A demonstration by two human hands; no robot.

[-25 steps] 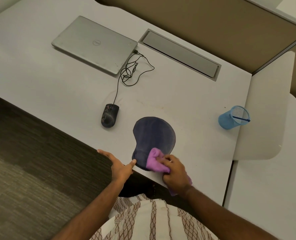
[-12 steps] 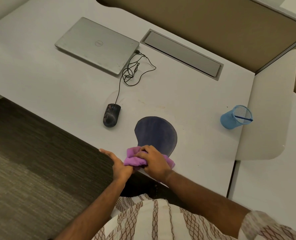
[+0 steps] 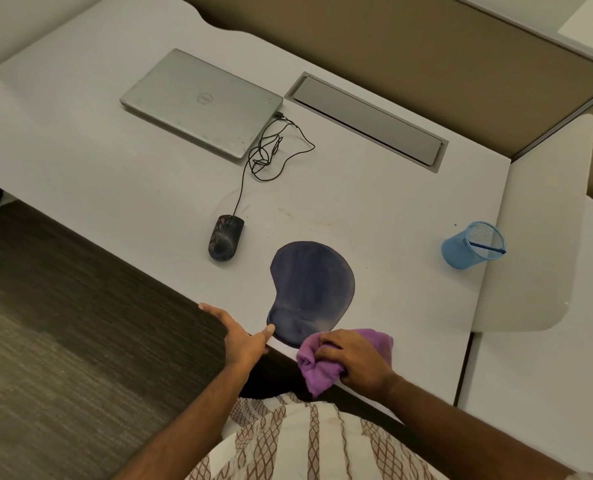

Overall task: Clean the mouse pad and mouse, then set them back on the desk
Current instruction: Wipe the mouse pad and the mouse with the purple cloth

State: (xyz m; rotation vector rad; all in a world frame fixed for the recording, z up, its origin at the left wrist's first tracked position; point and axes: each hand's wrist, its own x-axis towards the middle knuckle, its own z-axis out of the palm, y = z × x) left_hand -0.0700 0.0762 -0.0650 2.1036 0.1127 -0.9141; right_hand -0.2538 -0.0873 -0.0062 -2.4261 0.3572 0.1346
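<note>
Wiping the dark navy rounded fabric mouse pad (image 3: 311,289) lying at the white desk (image 3: 115,161) edge: right hand (image 3: 352,360) bunching, fingers clamped, a crumpled purple cloth (image 3: 314,370) just off its padded wrist rest; left hand (image 3: 243,336) lying spread, gripping nothing, thumb bracing that rest, probably stopping sliding. Waiting beyond-left of it, corded black mouse (image 3: 225,237); farther off, closed silver laptop (image 3: 201,100) reading "Dell".

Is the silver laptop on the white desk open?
No, the silver laptop lies shut and flat on the white desk, its lid with the round logo facing up.
</note>
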